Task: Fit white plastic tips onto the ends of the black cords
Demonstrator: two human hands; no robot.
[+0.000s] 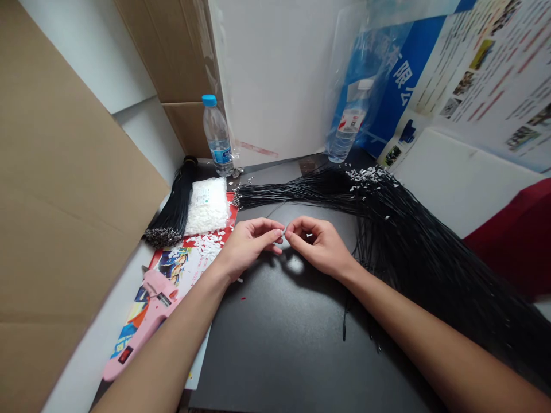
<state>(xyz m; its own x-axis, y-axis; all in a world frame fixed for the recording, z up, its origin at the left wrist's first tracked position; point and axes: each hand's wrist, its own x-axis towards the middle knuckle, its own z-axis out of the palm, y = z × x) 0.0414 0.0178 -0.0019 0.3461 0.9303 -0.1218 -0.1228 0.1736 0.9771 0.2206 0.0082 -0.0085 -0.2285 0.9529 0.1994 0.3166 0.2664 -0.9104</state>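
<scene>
My left hand (252, 244) and my right hand (316, 244) meet above the dark tabletop (275, 338), their fingertips pinching a tiny white piece (283, 231) between them. A thin black cord (273, 210) rises behind my fingers, but its end is hidden. To the right of my right hand spreads a large bundle of black cords (408, 258), with several small white pieces (365, 175) scattered on it. Left of my left hand lie a clear bag of white pieces (207, 206) and a bundle of black cords with metal ends (170, 215).
A pink hot glue gun (144, 321) lies on a colourful printed sheet (181, 275) at the left. Two water bottles (218, 135) (348, 123) stand at the back. A cardboard sheet (73, 201) rises at the left, and red cloth (516, 235) lies at the right.
</scene>
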